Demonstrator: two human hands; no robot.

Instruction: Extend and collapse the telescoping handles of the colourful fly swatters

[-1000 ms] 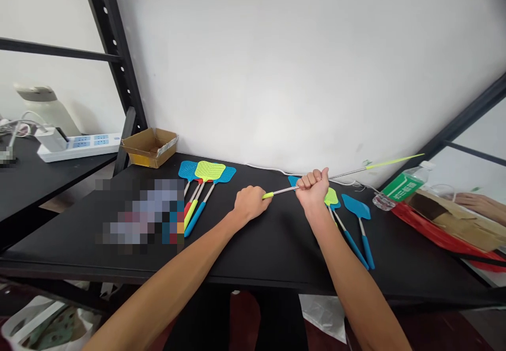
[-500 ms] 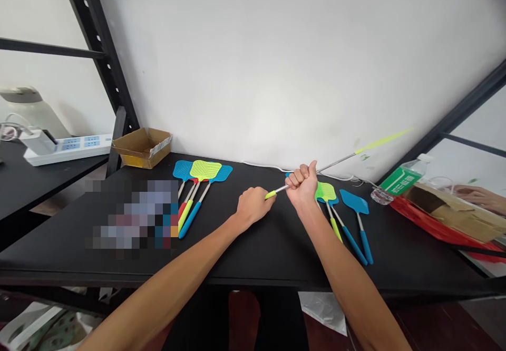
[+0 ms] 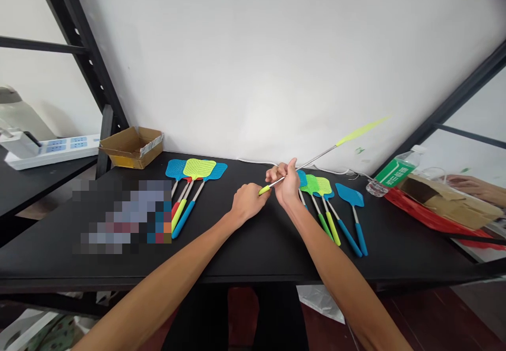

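Observation:
A yellow-green fly swatter point(image 3: 361, 131) with a thin metal shaft slants up to the right above the table, its head seen nearly edge-on. My left hand point(image 3: 249, 202) is closed round its handle, and only the handle's upper end shows. Just above, my right hand point(image 3: 288, 185) loosely curls round the shaft, thumb up and fingers partly loosened. Right of that hand, several swatters lie fanned out, among them a green swatter point(image 3: 312, 184) and a separate blue swatter point(image 3: 350, 195). On the left rests another group, topped by a yellow-green swatter point(image 3: 200, 168).
An open cardboard box point(image 3: 132, 149) stands at the back left, near a power strip point(image 3: 59, 149). A green-labelled bottle point(image 3: 395, 172) tilts at the right beside a brown carton point(image 3: 454, 203) on red plastic. Another person's hand point(image 3: 474, 186) is at the far right. Part of the table is pixelated.
My right hand has slid down the shaft towards the handle and its fingers have loosened. The swatter's head end has risen and shifted left. My left hand keeps its grip.

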